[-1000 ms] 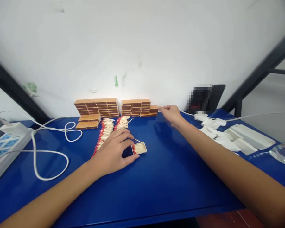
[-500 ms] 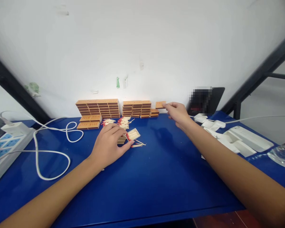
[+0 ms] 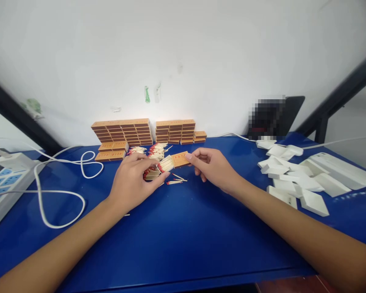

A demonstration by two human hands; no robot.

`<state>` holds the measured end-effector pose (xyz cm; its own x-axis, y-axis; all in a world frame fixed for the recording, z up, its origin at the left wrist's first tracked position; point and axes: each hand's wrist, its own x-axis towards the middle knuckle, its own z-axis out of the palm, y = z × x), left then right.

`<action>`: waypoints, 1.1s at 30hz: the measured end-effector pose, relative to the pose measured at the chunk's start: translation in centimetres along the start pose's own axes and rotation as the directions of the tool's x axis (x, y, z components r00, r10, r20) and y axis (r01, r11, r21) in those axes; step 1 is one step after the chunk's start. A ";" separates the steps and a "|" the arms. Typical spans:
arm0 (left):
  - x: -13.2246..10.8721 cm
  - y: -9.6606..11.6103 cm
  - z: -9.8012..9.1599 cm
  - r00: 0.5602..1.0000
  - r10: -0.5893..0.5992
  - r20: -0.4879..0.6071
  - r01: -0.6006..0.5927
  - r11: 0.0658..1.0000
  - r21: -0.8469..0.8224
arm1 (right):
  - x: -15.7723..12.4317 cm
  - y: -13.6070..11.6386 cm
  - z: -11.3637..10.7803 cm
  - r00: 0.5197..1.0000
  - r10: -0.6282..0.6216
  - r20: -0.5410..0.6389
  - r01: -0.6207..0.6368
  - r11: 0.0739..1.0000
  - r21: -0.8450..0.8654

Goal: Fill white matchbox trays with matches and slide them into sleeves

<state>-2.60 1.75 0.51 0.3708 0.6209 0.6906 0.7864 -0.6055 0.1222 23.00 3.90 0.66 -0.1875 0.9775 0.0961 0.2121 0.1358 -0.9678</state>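
My left hand grips a white matchbox tray filled with red-tipped matches. Between the thumb and fingers of my right hand is an orange matchbox sleeve. The sleeve's left end meets the right end of the tray; I cannot tell whether the tray has entered it. Piles of loose matches lie just behind my left hand, and more matches are partly hidden by its fingers. A few stray matches rest on the blue table below the tray.
Stacked matchboxes line the wall, with a second stack and a short one to its right. White empty trays spread at right before a dark tablet-like object. A white cable and power strip occupy the left.
My right hand has brought the orange sleeve from near the wall down and left to the match-filled tray. My left hand still holds the tray. The camera view has shifted slightly.
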 end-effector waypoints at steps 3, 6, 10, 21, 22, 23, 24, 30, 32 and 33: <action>0.0 0.0 -0.1 0.999 0.031 0.027 -0.031 0.999 -0.034 | 0.0 0.0 0.0 1.000 -0.003 0.003 0.003 1.000 0.026; 0.1 -0.3 -0.1 0.998 0.052 0.037 -0.050 0.997 -0.057 | 0.0 0.0 -0.1 1.000 -0.013 -0.009 0.013 0.999 0.040; 0.1 -0.7 -0.1 0.996 0.078 0.037 -0.075 0.994 -0.077 | 0.0 0.0 -0.3 1.000 -0.015 -0.009 0.015 0.999 0.039; 0.3 -1.2 -0.3 0.990 0.119 0.076 -0.109 0.987 -0.121 | 0.0 0.3 -0.2 1.000 -0.011 0.029 0.009 0.998 0.063; 0.3 -1.1 -0.3 0.991 0.120 0.066 -0.111 0.986 -0.124 | 0.0 0.3 -0.2 0.999 -0.007 0.033 0.005 0.998 0.064; 0.4 -1.1 -0.3 0.992 0.116 0.053 -0.108 0.986 -0.129 | 0.0 0.3 -0.2 0.999 -0.003 0.036 0.000 0.998 0.068; 0.4 -1.1 -0.3 0.993 0.109 0.039 -0.103 0.985 -0.136 | 0.0 0.3 -0.2 0.999 0.002 0.041 -0.005 0.997 0.075; 0.5 -0.8 -0.4 0.995 0.095 -0.020 -0.096 0.983 -0.155 | 0.1 0.2 -0.2 0.999 -0.016 0.052 0.009 0.993 0.122; 0.5 -0.6 -0.5 0.994 0.101 -0.035 -0.105 0.982 -0.155 | -0.1 0.2 -0.1 0.998 -0.026 0.049 0.020 0.992 0.122; 0.5 -0.5 -0.5 0.993 0.107 -0.045 -0.112 0.982 -0.154 | -0.3 0.2 0.1 0.998 -0.035 0.049 0.030 0.993 0.114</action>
<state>-3.09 2.12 1.11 0.4300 0.5299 0.7309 0.6545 -0.7406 0.1519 23.01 3.66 0.42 -0.2415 0.9631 0.1189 0.0953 0.1455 -0.9848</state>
